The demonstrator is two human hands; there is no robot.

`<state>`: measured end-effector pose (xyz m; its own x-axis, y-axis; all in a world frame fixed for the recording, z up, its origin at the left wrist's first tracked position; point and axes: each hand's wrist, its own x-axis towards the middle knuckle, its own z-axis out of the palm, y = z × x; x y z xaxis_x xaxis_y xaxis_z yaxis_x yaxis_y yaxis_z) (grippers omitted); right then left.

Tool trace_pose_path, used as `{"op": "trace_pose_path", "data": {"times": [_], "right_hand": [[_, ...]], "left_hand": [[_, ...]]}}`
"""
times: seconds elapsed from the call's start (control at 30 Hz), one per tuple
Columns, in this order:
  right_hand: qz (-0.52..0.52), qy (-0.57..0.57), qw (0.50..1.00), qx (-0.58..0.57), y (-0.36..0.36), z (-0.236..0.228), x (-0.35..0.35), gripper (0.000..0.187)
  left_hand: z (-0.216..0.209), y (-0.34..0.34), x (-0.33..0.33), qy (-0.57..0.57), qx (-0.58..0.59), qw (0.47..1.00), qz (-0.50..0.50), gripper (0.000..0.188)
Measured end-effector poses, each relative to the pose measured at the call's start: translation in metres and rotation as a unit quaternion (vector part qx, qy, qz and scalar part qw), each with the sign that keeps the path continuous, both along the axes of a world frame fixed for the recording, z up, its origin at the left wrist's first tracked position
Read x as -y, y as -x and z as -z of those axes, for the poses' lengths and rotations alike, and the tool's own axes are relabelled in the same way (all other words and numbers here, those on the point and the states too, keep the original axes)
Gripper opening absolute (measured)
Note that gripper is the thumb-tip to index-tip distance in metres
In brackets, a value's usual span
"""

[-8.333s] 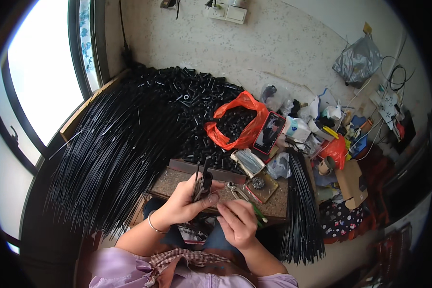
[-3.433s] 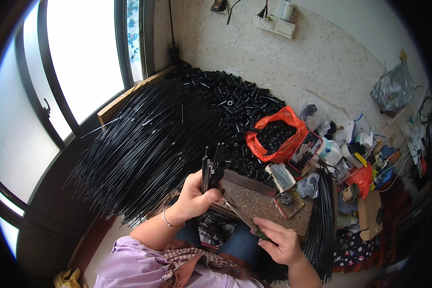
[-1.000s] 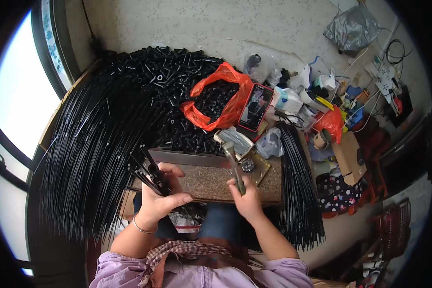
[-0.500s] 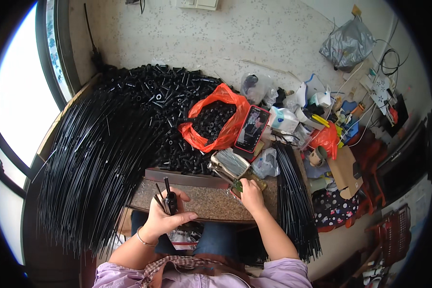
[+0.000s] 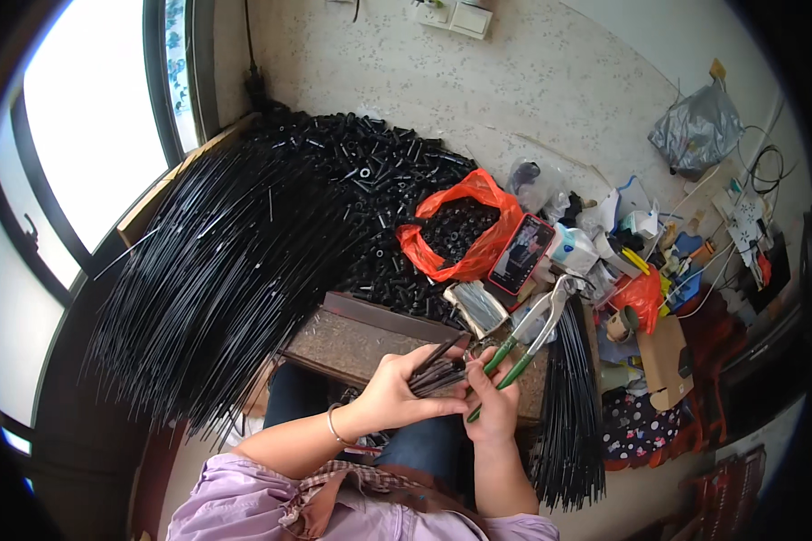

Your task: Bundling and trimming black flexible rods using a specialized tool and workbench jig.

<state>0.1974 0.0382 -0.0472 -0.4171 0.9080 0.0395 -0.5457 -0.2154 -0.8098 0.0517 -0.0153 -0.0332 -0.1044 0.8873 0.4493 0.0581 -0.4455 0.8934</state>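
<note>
My left hand [image 5: 390, 394] is closed around a small bunch of black rod-like pieces [image 5: 437, 377] above the front edge of the table. Their exact kind is hard to make out. In my right hand [image 5: 494, 410] are pincers [image 5: 553, 305] with green handles and a bare metal head pointing up and away. The handles stand somewhat apart, and the right fingers meet the ends of the black pieces beside the left hand.
Long thin black rods [image 5: 207, 270] cover the left side, and a second bundle [image 5: 568, 410] hangs at the right. Behind lie heaped black tubular parts [image 5: 370, 171], an orange bag [image 5: 492, 191] of small black parts and a phone [image 5: 521, 255]. A dark strip [image 5: 379, 317] edges the heap.
My right hand has lifted the green-handled pincers off the table and brought them to my left hand. The left hand has moved right with its black pieces; the view has shifted.
</note>
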Motion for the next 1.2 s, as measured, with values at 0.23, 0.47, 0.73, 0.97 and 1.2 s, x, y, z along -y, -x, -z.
{"op": "trace_pose_path", "data": {"times": [0.23,0.47,0.73,0.97,1.2], "right_hand": [[0.096,-0.079,0.992,-0.008,0.024,-0.008,0.051,0.025],[0.090,-0.111,0.990,-0.015,0.027,-0.006,0.060,0.027],[0.186,-0.476,0.852,0.116,0.027,0.006,0.038,0.031],[-0.161,-0.077,0.977,0.114,-0.006,-0.018,0.040,0.025],[-0.326,-0.123,0.859,0.376,-0.034,0.005,0.069,0.033]], "left_hand": [[0.005,-0.013,0.014,-0.012,0.047,0.998,-0.034,0.067],[-0.002,-0.008,0.025,-0.034,0.011,0.998,-0.045,0.072],[0.016,-0.009,0.027,-0.023,0.082,0.996,0.009,0.084],[-0.006,0.039,0.033,0.019,0.035,0.996,0.082,0.064],[-0.013,0.065,0.031,0.008,0.036,0.997,0.067,0.072]]}}
